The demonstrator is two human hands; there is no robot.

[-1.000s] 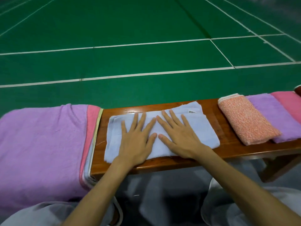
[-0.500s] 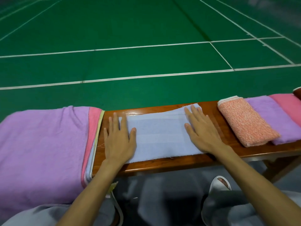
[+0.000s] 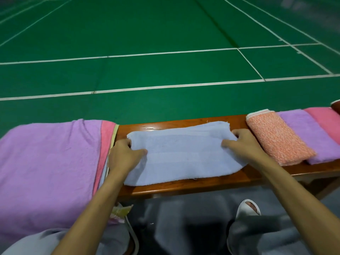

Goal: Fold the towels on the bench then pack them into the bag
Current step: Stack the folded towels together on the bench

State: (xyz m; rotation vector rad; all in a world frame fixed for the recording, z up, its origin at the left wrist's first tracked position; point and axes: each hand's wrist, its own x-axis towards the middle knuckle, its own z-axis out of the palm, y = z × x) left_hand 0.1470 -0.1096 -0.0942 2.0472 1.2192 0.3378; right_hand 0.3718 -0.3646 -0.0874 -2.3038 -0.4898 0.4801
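Now the left hand [image 3: 123,155] and right hand [image 3: 241,144], flat and smoothing a moment ago, have curled round the ends of the blue towel [image 3: 184,157], which lies on the bench [image 3: 184,186] between the unfolded pile [image 3: 46,162] at left and the folded towels [image 3: 276,137] at right; another fold looks imminent

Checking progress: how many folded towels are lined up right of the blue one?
3, side by side: orange speckled towel nearest the blue towel, folded purple towel next, folded pink towel at the frame edge. More may lie out of view.
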